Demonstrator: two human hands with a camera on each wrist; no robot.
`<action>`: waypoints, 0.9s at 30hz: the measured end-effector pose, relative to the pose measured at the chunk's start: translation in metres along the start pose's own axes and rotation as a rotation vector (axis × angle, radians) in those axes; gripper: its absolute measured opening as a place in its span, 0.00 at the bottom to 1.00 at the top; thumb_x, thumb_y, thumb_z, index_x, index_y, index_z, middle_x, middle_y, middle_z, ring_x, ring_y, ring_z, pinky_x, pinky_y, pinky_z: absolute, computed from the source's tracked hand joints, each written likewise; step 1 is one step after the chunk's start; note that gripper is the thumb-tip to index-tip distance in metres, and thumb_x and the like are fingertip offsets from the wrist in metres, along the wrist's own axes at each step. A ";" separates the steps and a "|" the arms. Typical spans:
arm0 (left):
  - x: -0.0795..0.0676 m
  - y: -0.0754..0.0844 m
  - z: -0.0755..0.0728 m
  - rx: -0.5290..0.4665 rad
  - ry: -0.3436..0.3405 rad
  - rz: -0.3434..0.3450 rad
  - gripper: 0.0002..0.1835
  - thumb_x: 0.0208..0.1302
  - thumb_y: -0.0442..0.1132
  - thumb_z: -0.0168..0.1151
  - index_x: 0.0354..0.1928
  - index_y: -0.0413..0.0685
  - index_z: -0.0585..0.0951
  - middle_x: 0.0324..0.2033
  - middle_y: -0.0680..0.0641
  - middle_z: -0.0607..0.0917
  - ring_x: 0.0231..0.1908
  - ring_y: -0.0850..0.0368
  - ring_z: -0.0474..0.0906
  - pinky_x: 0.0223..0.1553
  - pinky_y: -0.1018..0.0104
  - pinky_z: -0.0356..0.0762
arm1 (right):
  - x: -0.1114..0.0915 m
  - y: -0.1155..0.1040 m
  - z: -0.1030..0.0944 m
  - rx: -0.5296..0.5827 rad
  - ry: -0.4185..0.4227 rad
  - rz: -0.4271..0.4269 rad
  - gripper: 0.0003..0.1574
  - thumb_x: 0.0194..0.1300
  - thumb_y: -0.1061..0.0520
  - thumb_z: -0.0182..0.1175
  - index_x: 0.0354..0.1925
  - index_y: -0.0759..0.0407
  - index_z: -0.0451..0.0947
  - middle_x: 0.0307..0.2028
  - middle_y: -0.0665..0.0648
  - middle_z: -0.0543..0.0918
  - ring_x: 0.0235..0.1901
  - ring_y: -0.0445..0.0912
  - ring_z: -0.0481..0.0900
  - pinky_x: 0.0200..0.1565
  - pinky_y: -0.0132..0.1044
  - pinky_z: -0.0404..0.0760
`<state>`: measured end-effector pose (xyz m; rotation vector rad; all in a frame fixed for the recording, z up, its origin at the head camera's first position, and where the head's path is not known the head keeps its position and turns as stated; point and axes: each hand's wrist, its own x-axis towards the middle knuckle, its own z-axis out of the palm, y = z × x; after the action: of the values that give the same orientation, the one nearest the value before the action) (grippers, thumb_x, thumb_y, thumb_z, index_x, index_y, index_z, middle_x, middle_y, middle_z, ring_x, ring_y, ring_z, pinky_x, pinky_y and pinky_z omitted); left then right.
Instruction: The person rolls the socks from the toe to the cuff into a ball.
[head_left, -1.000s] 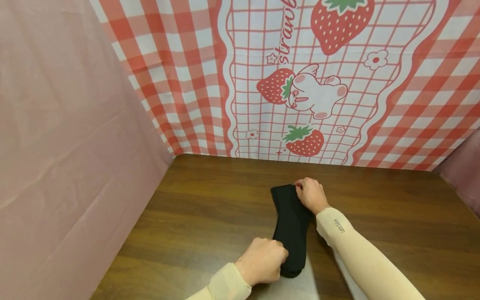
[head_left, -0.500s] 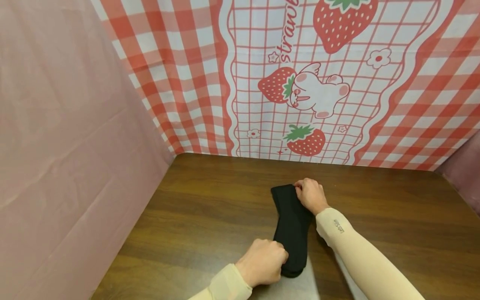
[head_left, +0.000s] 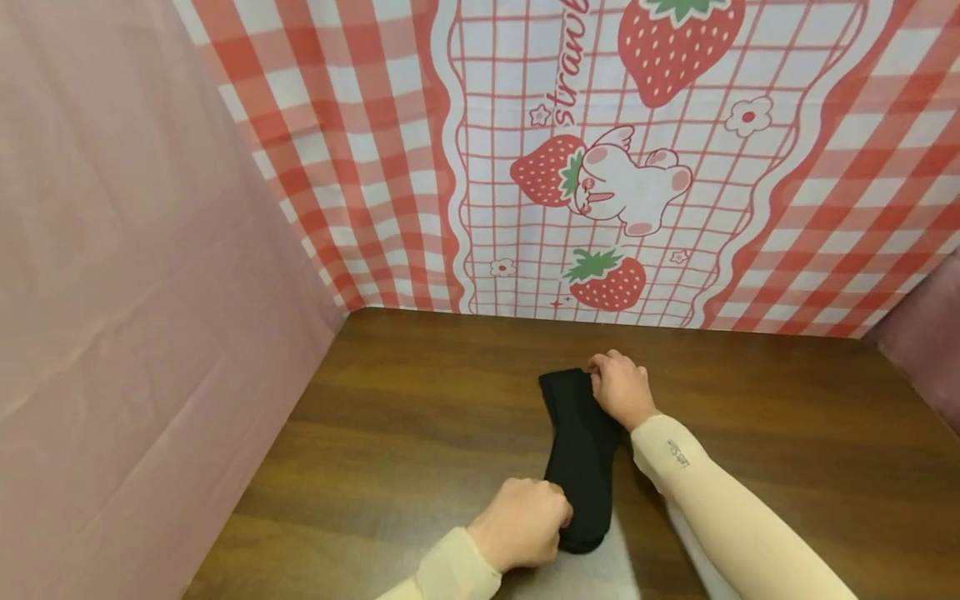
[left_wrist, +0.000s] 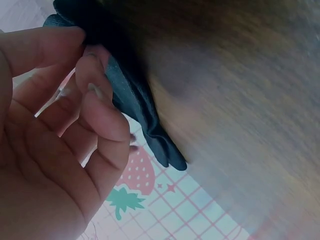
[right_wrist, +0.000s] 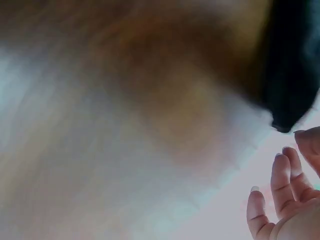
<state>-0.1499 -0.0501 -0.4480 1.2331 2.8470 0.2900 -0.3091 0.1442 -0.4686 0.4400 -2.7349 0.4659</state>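
The near end of a black sock [head_left: 583, 467] is being pinched by the left hand [head_left: 522, 522], fingers being curled in against the cloth, and in the left wrist view the dark fabric is being caught right at the fingertips. At the far end, the upper right corner is being met by the right hand [head_left: 622, 392]; the fingers are being kept apart in a loose curve in the right wrist view, and whether the cloth is being grasped there or merely touched cannot be told. Between the two hands the sock is being stretched out lengthwise, its wide cuff being set at the far end and its rounded toe at the near end, where more than one layer is being shown at the edge. Both forearms are being covered by cream sleeves [head_left: 731, 508], small lettering being carried on the right one. Underneath, everything is being supported by a brown wood-grain table [head_left: 420, 450], a pale glare being thrown on its near part. Behind, the view is being filled by a red-and-white checked curtain [head_left: 382, 167], with strawberries [head_left: 607, 283] and a white rabbit [head_left: 637, 187] being shown sideways, and the left side is being closed off by pink cloth [head_left: 150, 250]
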 end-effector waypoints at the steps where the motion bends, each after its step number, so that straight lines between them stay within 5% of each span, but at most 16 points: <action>1: 0.001 0.000 0.000 0.003 0.014 0.006 0.16 0.45 0.32 0.60 0.10 0.59 0.69 0.12 0.61 0.65 0.14 0.68 0.56 0.12 0.72 0.58 | -0.001 0.000 -0.005 0.005 0.011 -0.019 0.09 0.57 0.61 0.58 0.38 0.60 0.80 0.34 0.59 0.77 0.34 0.56 0.75 0.32 0.53 0.67; 10: 0.003 -0.004 -0.002 0.026 0.092 0.020 0.07 0.45 0.35 0.59 0.18 0.58 0.76 0.17 0.58 0.72 0.15 0.68 0.66 0.14 0.70 0.63 | -0.045 -0.017 -0.047 0.063 0.055 -0.197 0.07 0.55 0.63 0.61 0.35 0.60 0.81 0.32 0.54 0.77 0.32 0.51 0.74 0.34 0.50 0.68; 18: -0.003 -0.003 -0.004 0.041 0.095 0.013 0.03 0.48 0.38 0.61 0.25 0.56 0.81 0.21 0.58 0.75 0.20 0.66 0.72 0.17 0.70 0.67 | -0.088 -0.034 -0.062 0.139 0.121 -0.228 0.08 0.51 0.63 0.65 0.33 0.56 0.81 0.30 0.48 0.77 0.30 0.44 0.74 0.34 0.46 0.68; 27: -0.005 -0.003 -0.007 0.018 0.114 0.008 0.06 0.48 0.37 0.63 0.30 0.55 0.83 0.25 0.58 0.78 0.23 0.66 0.74 0.18 0.72 0.68 | -0.114 -0.037 -0.069 0.177 0.166 -0.198 0.08 0.48 0.64 0.66 0.30 0.54 0.81 0.29 0.46 0.78 0.30 0.42 0.74 0.34 0.44 0.68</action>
<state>-0.1493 -0.0564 -0.4421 1.2712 2.9470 0.3461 -0.1754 0.1632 -0.4395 0.6780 -2.4704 0.6619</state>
